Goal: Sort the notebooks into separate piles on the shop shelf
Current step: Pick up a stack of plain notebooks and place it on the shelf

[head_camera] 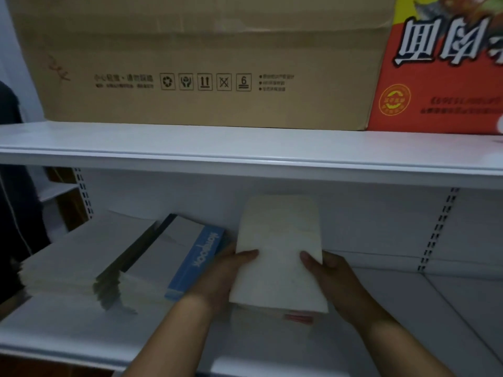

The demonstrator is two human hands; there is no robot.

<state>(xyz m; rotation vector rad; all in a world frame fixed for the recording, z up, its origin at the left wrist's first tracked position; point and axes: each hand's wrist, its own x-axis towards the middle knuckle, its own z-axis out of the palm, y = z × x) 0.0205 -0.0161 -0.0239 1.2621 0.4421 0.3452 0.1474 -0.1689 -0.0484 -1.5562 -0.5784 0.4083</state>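
Head view: the left hand (231,270) and right hand (332,276) both grip a cream notebook stack (279,254), thumbs laid over its top cover, the other fingers hidden underneath, presumably wrapped around the side edges. The stack sits between the two hands, so neither is nearer; it is shared evenly. Its long axis runs from 6 to 12 o'clock, away from the person and towards the back wall of the lower shelf (408,308). A thin red edge (298,318) peeps out beneath the near end; I cannot tell whether it belongs to the held stack or lies on the shelf.

At 9 o'clock from the hands, just beside the left one, lies a blue notebook (194,263), spine slanting towards 1 o'clock, and farther out at 9 o'clock a large grey pile (81,257) of slumped books. The open shelf floor lies at 3 o'clock. My judgement is that a separate pile would go there, a short sideways carry. Above, on the upper shelf (245,148), stand a brown carton (206,61) and a red box (441,77).
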